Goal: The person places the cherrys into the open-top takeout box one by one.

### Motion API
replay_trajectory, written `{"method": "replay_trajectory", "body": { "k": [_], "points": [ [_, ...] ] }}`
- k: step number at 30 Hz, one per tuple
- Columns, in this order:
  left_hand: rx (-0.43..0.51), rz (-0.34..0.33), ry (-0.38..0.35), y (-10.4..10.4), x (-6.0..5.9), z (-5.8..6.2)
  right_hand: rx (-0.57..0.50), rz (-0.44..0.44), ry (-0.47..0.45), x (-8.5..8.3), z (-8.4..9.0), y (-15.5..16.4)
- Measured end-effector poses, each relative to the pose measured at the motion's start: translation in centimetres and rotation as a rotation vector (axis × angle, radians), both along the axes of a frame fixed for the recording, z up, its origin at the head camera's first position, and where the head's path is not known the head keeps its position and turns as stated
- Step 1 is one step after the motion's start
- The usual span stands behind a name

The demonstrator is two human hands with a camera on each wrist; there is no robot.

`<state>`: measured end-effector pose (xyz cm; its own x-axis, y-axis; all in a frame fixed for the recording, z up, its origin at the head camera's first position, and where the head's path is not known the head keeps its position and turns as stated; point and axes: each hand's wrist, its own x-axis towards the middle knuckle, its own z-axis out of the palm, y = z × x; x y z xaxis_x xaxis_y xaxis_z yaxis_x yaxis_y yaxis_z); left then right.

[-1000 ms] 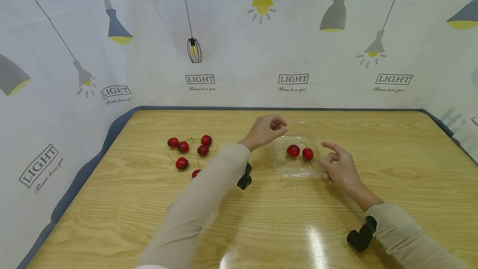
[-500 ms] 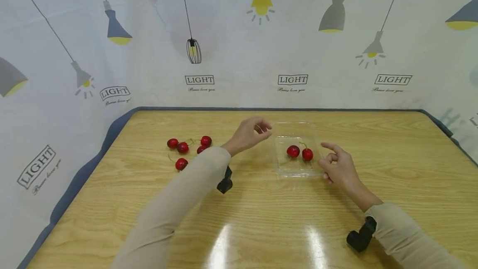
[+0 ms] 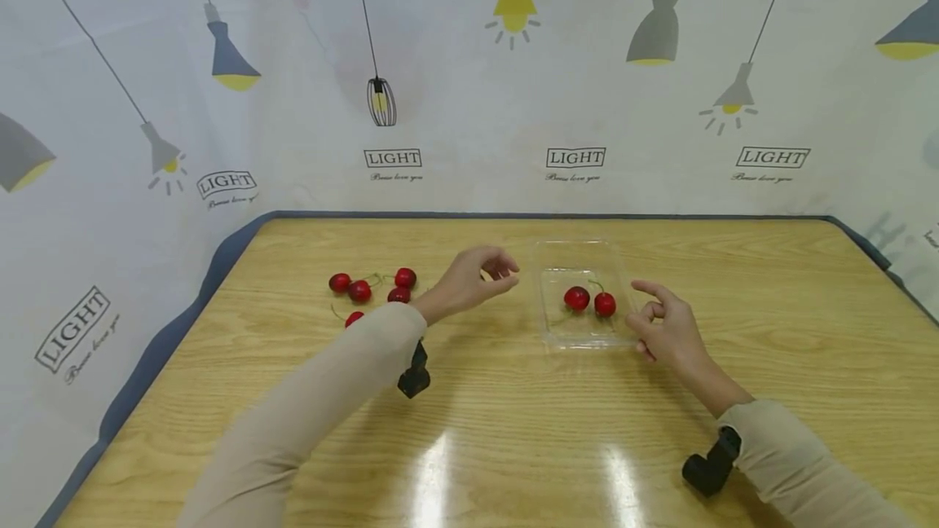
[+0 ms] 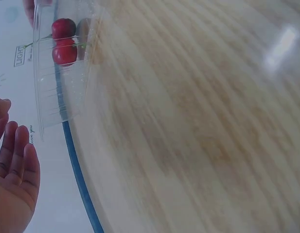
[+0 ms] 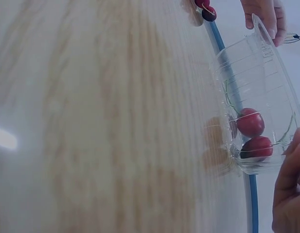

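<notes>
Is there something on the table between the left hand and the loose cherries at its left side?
Nothing visible. The left hand hovers empty above bare table, and the loose cherries lie just beside its wrist. The clear container is on the hand's other side.

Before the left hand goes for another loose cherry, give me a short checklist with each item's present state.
1. Left hand free of any cherry: ok, fingers loosely curled, nothing held.
2. Clear plastic tray steadied: ok, right hand rests at its right edge.
3. Room in the tray: ok, only two red cherries inside.
4. Loose red cherries on the wooden table within view: ok, clustered left of the left hand.
5. Stems untangled: cannot tell.
</notes>
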<state>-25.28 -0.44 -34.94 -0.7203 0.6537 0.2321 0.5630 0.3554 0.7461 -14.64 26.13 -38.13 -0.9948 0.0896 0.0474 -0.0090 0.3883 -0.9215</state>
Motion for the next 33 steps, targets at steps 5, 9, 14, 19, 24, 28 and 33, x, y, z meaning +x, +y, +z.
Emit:
{"method": "replay_trajectory", "body": {
  "k": [5,9,14,19,24,28,33],
  "points": [
    [-0.018,-0.004,-0.023,-0.7,0.5,-0.1,-0.006,0.004,0.004,0.0,0.0,0.0],
    [-0.017,-0.012,-0.033,-1.2,1.0,-0.1,-0.005,0.008,0.010,0.0,-0.1,0.0],
    [-0.016,-0.012,-0.043,-2.1,1.3,-0.2,0.005,0.011,0.017,0.0,0.0,0.0],
    [-0.014,0.029,-0.060,-3.4,1.3,-0.2,0.011,0.010,0.020,0.1,0.0,0.0],
    [0.010,0.084,-0.082,-4.9,0.8,0.3,0.015,0.007,0.017,0.1,-0.1,-0.1],
    [0.000,0.124,-0.070,-6.0,0.3,0.6,0.018,0.007,0.015,0.1,-0.1,0.0],
    [-0.027,0.175,-0.072,-7.5,-0.6,0.4,0.013,0.012,0.012,0.1,-0.1,0.0]
  ]
}}
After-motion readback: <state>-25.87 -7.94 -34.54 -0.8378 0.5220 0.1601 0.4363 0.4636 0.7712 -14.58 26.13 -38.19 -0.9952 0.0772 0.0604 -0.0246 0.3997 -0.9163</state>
